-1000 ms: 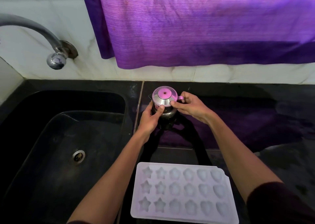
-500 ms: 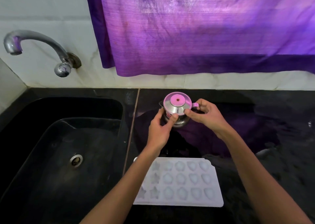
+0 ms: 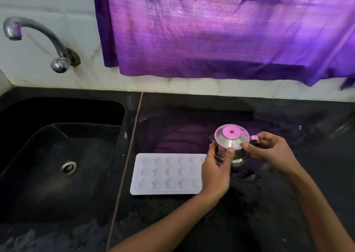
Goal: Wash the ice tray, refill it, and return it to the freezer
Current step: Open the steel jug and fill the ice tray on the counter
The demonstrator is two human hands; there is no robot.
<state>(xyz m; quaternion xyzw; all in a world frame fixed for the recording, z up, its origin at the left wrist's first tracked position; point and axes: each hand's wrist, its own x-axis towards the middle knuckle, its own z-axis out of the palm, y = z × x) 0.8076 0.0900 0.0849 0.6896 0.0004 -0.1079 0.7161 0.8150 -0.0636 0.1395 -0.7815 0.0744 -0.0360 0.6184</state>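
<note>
Head view, looking down on a glossy black stone countertop [image 3: 192, 223] with a black rectangular sink [image 3: 57, 155] at 9 o'clock. Near centre, lying flat on the counter just right of the sink's edge: a pale lavender silicone ice tray [image 3: 165, 173] with star-shaped and rounded moulds, its right end hidden behind the left hand [image 3: 216, 172]. At roughly 3 o'clock from the tray, touching or just above the counter (cannot tell which): a small steel jug with a domed metal lid and pink knob [image 3: 231, 143]. Left hand curled around the jug's body from the near side, thumb and fingers wrapped on the steel wall, grasping it. Right hand [image 3: 272, 152] at 3 o'clock of the jug, fingertips pinching the lid's rim beside a small pink handle tab, grasping the jug as well. Both bare forearms entering from 5 and 6 o'clock. At 10 o'clock on the white tiled wall [image 3: 48, 6]: a curved chrome tap [image 3: 38, 33], spout arching out over the sink. Across 12 to 2 o'clock: a purple fabric curtain [image 3: 221, 31] hanging down to just above the counter's back edge.
</note>
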